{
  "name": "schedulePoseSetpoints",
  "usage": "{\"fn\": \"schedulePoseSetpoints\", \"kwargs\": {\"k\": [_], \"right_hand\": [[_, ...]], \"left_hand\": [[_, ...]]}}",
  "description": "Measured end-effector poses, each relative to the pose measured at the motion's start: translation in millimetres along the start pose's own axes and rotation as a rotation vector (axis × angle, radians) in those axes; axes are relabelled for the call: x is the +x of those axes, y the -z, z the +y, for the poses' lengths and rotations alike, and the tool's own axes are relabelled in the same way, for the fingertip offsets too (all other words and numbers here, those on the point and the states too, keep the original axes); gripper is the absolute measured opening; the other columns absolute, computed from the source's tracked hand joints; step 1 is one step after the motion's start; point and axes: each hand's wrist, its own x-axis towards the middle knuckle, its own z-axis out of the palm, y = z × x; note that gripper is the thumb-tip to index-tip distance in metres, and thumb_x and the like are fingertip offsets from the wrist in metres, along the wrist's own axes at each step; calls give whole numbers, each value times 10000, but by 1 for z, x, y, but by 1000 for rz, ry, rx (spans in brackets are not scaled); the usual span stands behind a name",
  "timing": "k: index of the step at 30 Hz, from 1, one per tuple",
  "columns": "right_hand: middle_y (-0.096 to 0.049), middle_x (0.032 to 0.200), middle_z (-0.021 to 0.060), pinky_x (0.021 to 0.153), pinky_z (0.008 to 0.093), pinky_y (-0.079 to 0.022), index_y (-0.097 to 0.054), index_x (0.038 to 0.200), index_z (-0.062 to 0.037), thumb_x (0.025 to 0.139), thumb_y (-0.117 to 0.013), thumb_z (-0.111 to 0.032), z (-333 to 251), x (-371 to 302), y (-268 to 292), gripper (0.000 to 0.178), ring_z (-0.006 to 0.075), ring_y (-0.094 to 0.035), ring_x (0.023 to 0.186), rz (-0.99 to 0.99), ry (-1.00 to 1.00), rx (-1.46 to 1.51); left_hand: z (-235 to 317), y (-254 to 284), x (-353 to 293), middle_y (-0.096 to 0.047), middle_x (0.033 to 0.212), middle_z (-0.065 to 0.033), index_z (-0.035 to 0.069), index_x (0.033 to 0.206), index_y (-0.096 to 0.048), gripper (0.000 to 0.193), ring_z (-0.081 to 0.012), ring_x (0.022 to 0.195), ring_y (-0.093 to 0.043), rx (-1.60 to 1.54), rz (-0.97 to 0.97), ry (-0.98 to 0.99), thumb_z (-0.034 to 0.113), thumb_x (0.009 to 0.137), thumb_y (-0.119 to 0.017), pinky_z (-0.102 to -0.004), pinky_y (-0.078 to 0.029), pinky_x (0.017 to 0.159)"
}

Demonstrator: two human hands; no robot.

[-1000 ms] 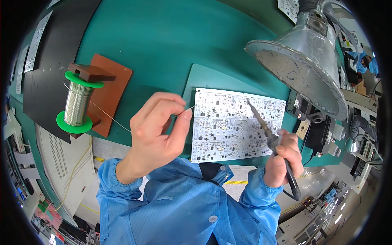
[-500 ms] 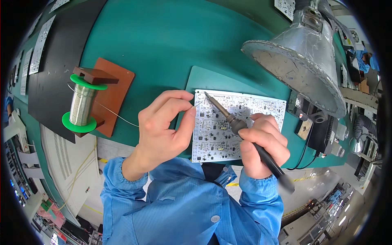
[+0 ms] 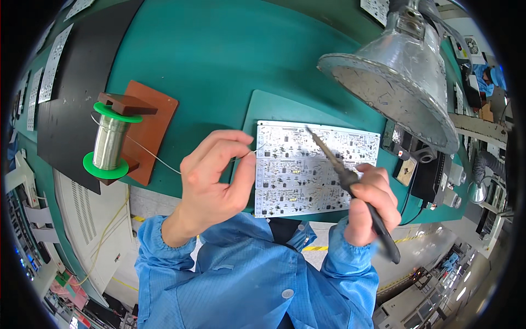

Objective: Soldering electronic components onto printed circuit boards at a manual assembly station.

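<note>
A white circuit board panel [image 3: 298, 181], covered in small dark components, lies on the green mat in front of me. My left hand [image 3: 216, 172] pinches a thin solder wire [image 3: 147, 151] between thumb and forefinger at the board's left edge. That wire runs back to a spool [image 3: 109, 143] with green flanges on a brown stand. My right hand [image 3: 375, 203] grips a soldering iron [image 3: 350, 181] by its black handle. The iron's tip points up and left over the upper middle of the board and looks raised off it.
A large metal fume hood [image 3: 400, 82] hangs at the upper right. Below it stand a black soldering station [image 3: 430, 183] and a tan sponge [image 3: 405, 171]. On the left, more boards [image 3: 55, 63] lie on a black mat [image 3: 76, 93].
The soldering iron has moved right, away from the board's upper left corner. My left hand has shifted slightly left and down with the solder wire.
</note>
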Motion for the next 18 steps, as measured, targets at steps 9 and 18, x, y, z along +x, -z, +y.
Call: {"fn": "schedulePoseSetpoints", "kwargs": {"k": [9, 18], "right_hand": [[-609, 1075, 201, 882, 391, -461, -559, 1225, 77, 942, -535, -275, 46, -75, 71, 452, 264, -584, 942, 442, -99, -396], [-602, 1236, 221, 997, 376, -434, -484, 1338, 39, 945, -579, -129, 46, -78, 61, 438, 265, -584, 1134, 343, -398, -275]], "left_hand": [[3, 6, -21, -677, 824, -70, 5, 852, -624, 72, -96, 579, -553, -86, -74, 106, -51, 824, -659, -226, -395, 485], [10, 2, -29, -660, 839, -33, -25, 894, -615, 37, 13, 565, -418, -52, -156, 101, -59, 883, -604, -170, -309, 477]]}}
